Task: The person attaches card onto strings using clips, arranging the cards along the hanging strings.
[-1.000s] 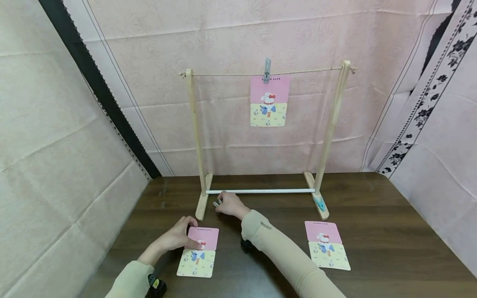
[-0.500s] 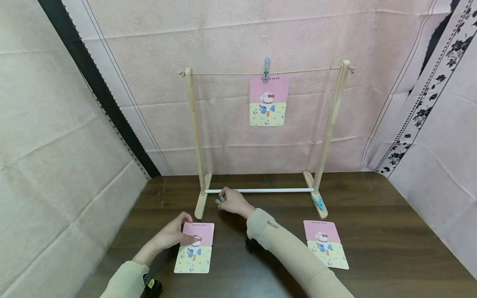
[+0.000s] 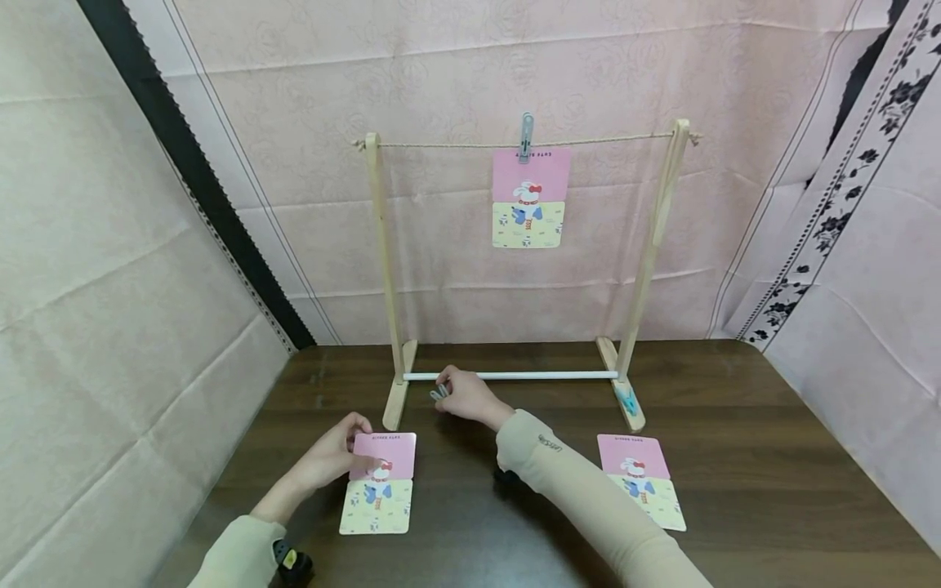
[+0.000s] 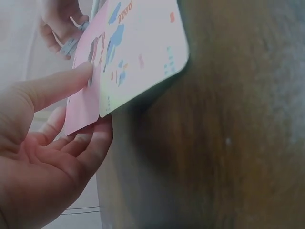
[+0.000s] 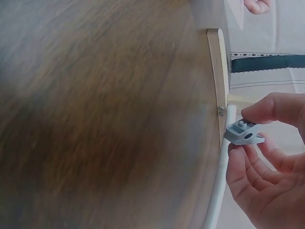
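My left hand (image 3: 328,453) pinches the left edge of a pink-and-yellow card (image 3: 376,508), thumb on its printed face and fingers behind it. In the left wrist view the card (image 4: 138,52) is raised off the table, a shadow beneath it. My right hand (image 3: 470,396) holds a grey clothespin (image 3: 439,393) near the left foot of the wooden rack. Thumb and fingertips pinch the clothespin (image 5: 242,131) in the right wrist view. A matching card (image 3: 531,200) hangs from the rack's string (image 3: 610,141) by another grey clothespin (image 3: 525,137).
On the right of the table (image 3: 544,490) lies a third card (image 3: 645,490), partly behind my right sleeve. A blue clothespin (image 3: 628,401) rests on the rack's right foot. The rack's white crossbar (image 3: 544,376) runs just behind my right hand. Cloth (image 3: 456,286) hangs behind.
My left hand has shifted the card slightly left and away from me. My right hand, still holding the clothespin, has moved a little right.
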A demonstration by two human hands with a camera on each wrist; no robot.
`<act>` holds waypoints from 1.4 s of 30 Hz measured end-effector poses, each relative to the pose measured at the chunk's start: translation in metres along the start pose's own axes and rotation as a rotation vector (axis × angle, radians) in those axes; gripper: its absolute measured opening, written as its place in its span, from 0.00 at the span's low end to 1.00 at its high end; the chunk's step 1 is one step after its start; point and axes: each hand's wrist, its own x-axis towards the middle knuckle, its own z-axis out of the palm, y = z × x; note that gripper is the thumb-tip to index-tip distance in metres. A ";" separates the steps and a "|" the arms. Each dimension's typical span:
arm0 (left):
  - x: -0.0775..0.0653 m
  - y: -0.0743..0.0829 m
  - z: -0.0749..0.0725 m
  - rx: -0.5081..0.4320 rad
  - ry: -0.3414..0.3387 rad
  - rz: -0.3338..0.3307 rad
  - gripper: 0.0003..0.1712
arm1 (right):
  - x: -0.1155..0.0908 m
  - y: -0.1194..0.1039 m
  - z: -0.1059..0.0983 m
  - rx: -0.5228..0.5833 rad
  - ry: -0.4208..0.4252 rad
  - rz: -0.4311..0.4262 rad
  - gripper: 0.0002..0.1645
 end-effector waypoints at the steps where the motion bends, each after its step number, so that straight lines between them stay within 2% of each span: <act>1: 0.000 0.000 -0.001 -0.004 0.004 0.002 0.27 | 0.000 0.001 -0.001 -0.002 0.001 -0.003 0.24; 15: 0.003 0.009 -0.009 -0.082 0.043 -0.051 0.26 | -0.015 0.009 -0.025 0.022 -0.001 -0.003 0.23; 24: 0.003 0.017 -0.011 -0.132 0.034 -0.063 0.27 | -0.028 0.020 -0.041 0.041 0.014 -0.015 0.23; 33: 0.010 0.027 -0.021 -0.178 -0.002 -0.024 0.29 | -0.040 0.032 -0.057 0.043 0.037 -0.009 0.23; 37: 0.014 0.033 -0.029 -0.208 -0.007 -0.009 0.32 | -0.043 0.036 -0.066 0.042 0.051 0.000 0.22; 42: 0.018 0.043 -0.041 -0.234 0.008 0.026 0.30 | -0.046 0.040 -0.076 0.057 0.072 0.024 0.21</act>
